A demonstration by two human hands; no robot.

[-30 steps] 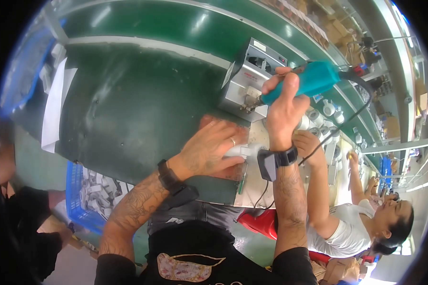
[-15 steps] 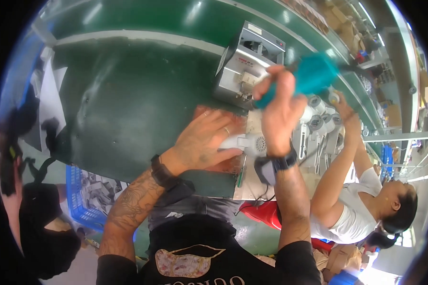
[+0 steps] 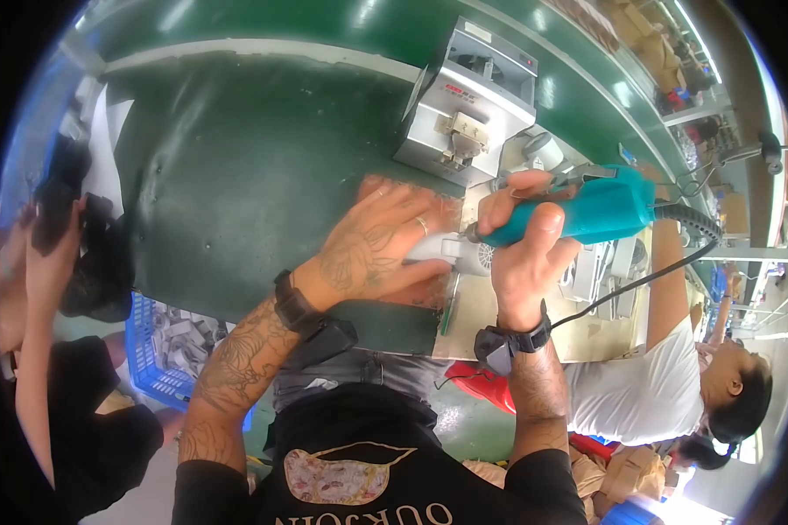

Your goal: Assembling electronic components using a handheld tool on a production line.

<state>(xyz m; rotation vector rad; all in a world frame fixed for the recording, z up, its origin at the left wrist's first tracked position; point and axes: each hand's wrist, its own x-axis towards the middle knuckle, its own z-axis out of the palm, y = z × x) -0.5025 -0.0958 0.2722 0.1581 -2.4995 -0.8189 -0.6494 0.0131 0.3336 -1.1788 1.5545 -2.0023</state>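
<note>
My left hand (image 3: 368, 245) lies over a white plastic device (image 3: 427, 251), its thumb and fingers closed about the narrow part. The device's round end has a slotted grille (image 3: 481, 257) and faces my right hand. Beneath the left hand is a reddish-brown pad (image 3: 422, 295). A teal electric screwdriver (image 3: 608, 210) lies sideways in the grip of my right hand (image 3: 531, 254). Its tip points left, at or just above the joint between the device's narrow part and round end; whether it touches I cannot tell.
A silver screw feeder (image 3: 464, 96) stands beyond my hands. The screwdriver's black cord (image 3: 632, 282) loops on the right. White round parts (image 3: 543, 150) lie on the bench. A blue basket (image 3: 153, 354) of pale parts sits lower left. Co-workers are at both sides, the left one holding something black.
My right hand has brought the screwdriver down and turned it level, its tip now at the device. My left hand keeps its hold. The right co-worker's hand is now hidden behind the screwdriver.
</note>
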